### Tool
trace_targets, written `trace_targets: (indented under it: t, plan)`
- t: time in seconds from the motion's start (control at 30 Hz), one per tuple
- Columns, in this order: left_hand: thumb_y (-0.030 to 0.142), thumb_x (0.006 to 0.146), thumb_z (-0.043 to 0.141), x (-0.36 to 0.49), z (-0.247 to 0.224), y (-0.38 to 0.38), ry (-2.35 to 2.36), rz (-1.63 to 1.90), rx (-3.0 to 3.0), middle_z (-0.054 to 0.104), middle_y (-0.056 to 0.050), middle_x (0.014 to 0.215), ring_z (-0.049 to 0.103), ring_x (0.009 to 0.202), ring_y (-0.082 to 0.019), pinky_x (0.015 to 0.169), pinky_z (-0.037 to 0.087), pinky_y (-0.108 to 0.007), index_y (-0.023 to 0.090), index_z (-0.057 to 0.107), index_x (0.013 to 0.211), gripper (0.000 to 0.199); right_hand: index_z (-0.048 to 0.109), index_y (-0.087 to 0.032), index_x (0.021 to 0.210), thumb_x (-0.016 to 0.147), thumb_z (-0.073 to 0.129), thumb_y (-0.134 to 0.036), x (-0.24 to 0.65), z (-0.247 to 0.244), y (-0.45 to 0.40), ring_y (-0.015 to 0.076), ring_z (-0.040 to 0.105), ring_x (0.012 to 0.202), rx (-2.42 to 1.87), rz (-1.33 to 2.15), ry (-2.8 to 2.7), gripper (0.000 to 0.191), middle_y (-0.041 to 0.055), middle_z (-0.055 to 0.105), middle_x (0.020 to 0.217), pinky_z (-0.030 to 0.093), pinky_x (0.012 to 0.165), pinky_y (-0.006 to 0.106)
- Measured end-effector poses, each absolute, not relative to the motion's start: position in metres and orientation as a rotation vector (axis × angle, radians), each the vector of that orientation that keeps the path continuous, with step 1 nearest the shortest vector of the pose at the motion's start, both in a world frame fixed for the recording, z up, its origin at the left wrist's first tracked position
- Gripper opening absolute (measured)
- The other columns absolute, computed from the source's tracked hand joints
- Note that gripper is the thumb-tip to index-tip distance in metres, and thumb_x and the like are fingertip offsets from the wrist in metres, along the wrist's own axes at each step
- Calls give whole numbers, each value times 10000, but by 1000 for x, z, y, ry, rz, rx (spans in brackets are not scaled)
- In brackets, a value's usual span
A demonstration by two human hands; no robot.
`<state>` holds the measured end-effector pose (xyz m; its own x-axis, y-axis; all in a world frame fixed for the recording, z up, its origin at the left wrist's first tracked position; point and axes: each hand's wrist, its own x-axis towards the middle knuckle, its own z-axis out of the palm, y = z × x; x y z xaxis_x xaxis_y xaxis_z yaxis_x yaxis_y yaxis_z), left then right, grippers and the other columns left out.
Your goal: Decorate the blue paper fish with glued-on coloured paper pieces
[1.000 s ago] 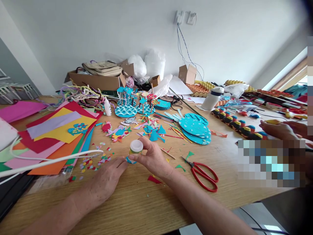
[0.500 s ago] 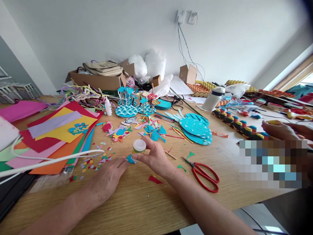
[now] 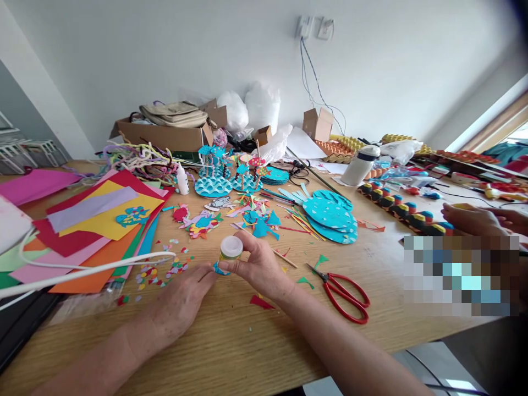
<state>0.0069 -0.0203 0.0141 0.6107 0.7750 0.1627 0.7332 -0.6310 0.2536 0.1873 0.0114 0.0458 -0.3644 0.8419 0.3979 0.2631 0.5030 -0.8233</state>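
Observation:
My right hand [image 3: 264, 267] is wrapped around a glue stick [image 3: 231, 247], a stubby tube with a white end up and a yellow-green label. Its lower end is over a small blue paper cutout [image 3: 218, 269] on the table; the contact itself is hidden. My left hand [image 3: 183, 297] lies low on the wood, fingers together, their tips pressing the left edge of that cutout. Just left of the cutout are many colored paper dots [image 3: 159, 275]. Red-handled scissors [image 3: 344, 297] lie to the right of my right hand, with a red paper scrap [image 3: 261, 302] nearer.
Stacked colored paper [image 3: 99, 212] and a white cable [image 3: 103, 269] occupy the left. Behind my hands are paper fish [image 3: 202, 223], blue scraps [image 3: 259, 221], a white glue bottle [image 3: 182, 180] and blue discs [image 3: 330, 214]. Another person's hands [image 3: 474, 220] work at the right beside painted egg cartons [image 3: 406, 212].
My right hand has shifted the glue stick slightly left over the blue cutout. My left hand has stayed in place.

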Motion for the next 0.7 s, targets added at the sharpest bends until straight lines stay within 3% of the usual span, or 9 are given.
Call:
trace_targets:
  t: [0.7]
  plan:
    - [-2,773,257,4,10,-19,1213,456,2699,582,-33,955,557,893,-173,783,476,-334,195,530,933,373,489,-180,685,672,635,-314,190,47,15,108,428,625,-1018,760,-1907,199,-31,484,654,335,574,220]
